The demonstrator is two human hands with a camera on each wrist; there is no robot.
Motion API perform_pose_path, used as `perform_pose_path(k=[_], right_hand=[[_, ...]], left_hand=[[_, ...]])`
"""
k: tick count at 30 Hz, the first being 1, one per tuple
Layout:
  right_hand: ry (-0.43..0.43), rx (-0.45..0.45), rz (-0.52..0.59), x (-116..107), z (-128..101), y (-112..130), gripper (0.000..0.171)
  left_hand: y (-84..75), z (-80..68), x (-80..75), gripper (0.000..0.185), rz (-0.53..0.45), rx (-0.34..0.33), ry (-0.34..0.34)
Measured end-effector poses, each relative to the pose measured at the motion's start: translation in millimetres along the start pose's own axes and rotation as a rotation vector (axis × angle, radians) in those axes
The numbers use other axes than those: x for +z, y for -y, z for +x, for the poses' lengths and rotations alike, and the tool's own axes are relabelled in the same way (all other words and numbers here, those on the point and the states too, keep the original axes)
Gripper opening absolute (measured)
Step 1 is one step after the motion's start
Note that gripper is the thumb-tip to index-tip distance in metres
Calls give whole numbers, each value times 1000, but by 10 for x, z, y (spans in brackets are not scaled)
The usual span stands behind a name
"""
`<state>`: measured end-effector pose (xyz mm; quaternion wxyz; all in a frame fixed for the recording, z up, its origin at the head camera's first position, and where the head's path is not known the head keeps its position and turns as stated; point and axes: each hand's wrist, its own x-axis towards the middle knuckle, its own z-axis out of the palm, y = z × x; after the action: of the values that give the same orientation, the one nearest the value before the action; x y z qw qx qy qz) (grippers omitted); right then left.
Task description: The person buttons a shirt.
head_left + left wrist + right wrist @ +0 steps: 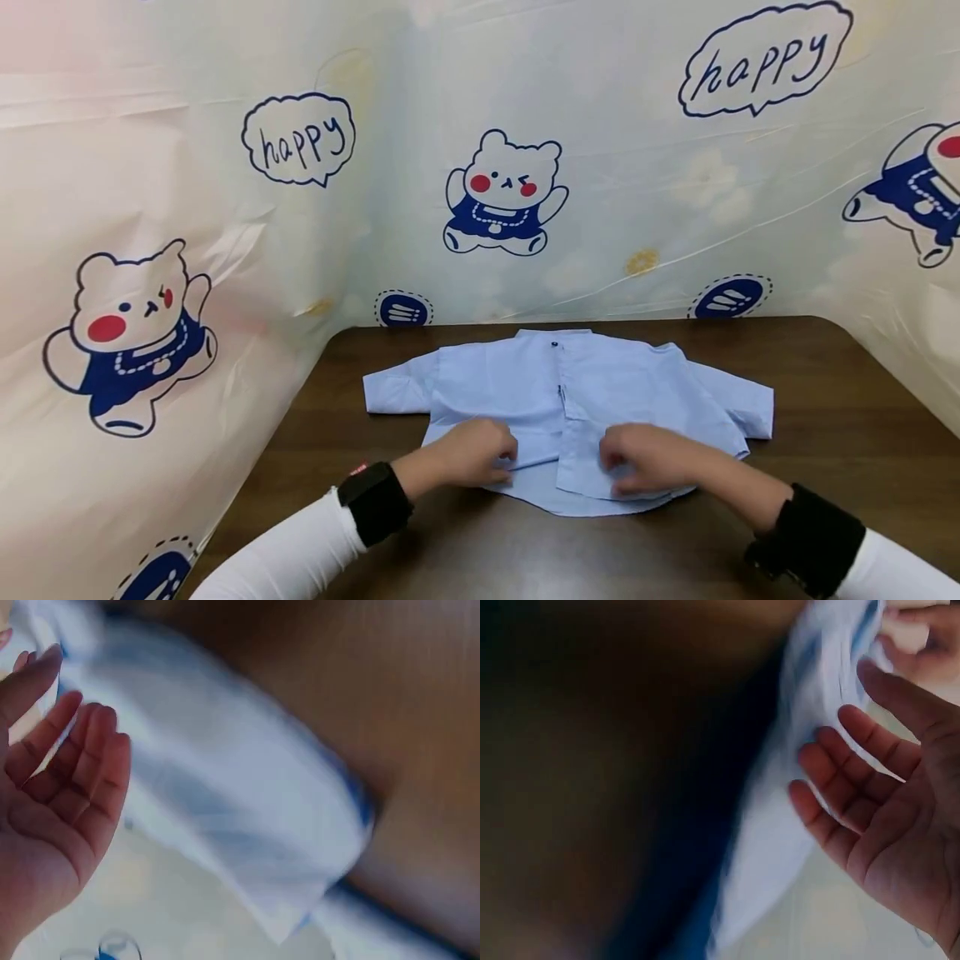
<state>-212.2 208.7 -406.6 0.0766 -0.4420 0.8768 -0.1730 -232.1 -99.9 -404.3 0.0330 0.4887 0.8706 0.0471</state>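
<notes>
A light blue short-sleeved shirt (495,387) lies spread out on the dark wooden table, its collar toward the far edge and its curved hem toward me. Down its middle runs the front placket, with a dark button near the collar. My left hand (472,452) is over the lower left part of the shirt, fingers loosely bent with nothing between them. Over the lower right part, beside the placket, is my right hand (651,457), its fingers likewise relaxed and holding nothing. Both wrist views show bent, spread fingers apart from the blurred cloth.
The dark brown table (832,375) extends on both sides of the shirt. Behind and beside it hangs a pale curtain (622,167) printed with bears and "happy" bubbles. Black bands (375,502) circle both wrists over white sleeves.
</notes>
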Motion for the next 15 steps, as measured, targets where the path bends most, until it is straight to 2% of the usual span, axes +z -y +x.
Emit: perform_pose_path(k=[3, 6, 8, 11, 15], right_hand=[[17, 16, -30, 134, -44, 97, 17], [-2, 25, -73, 188, -61, 131, 12], [-6, 26, -78, 187, -78, 149, 12], [-23, 59, -48, 130, -137, 194, 13], [-80, 124, 1, 31, -266, 234, 20]], left_hand=[[-99, 6, 107, 14, 109, 14, -40], [-111, -7, 130, 20, 110, -1, -59], [-94, -37, 110, 20, 44, -22, -51], [-58, -117, 44, 15, -126, -68, -46], [-12, -265, -41, 11, -344, -126, -94]])
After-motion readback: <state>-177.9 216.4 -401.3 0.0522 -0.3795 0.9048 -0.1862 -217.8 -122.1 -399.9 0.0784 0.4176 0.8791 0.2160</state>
